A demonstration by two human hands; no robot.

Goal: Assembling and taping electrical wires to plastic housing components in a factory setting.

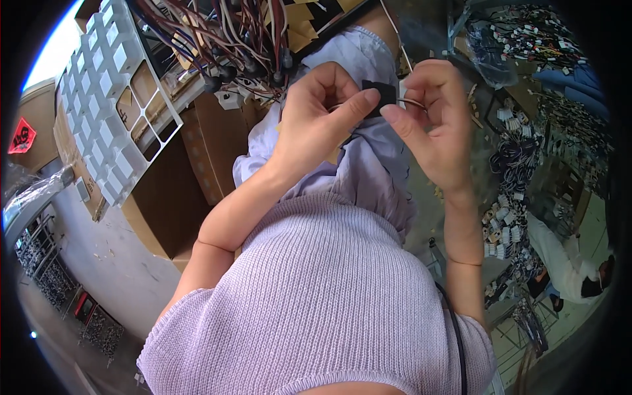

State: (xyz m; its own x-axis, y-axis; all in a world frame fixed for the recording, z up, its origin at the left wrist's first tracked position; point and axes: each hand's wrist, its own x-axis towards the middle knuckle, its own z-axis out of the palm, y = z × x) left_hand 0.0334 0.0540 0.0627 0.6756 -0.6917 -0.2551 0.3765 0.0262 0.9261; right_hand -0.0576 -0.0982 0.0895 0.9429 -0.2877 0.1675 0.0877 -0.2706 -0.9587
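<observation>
A small flat black square (pixel 380 97), perhaps tape or cloth, is held up over my lap. My left hand (pixel 315 108) pinches its left side, with the thumb lying on its face. A thin dark wire (pixel 412 103) runs from the square's right side toward my right hand (pixel 438 122). The curled fingers of that hand are around the wire, and its thumb tip is at the square's lower right edge. Whatever lies behind the square and inside my left fingers is hidden.
A bundle of dark red, white and black wires (pixel 243 39) with dark ends hangs just beyond my left hand. An open cardboard box (pixel 164 204) and a white tray with raised blocks (pixel 108 92) stand left. Wire harnesses (pixel 520 158) lie at right, where another person (pixel 559 257) is.
</observation>
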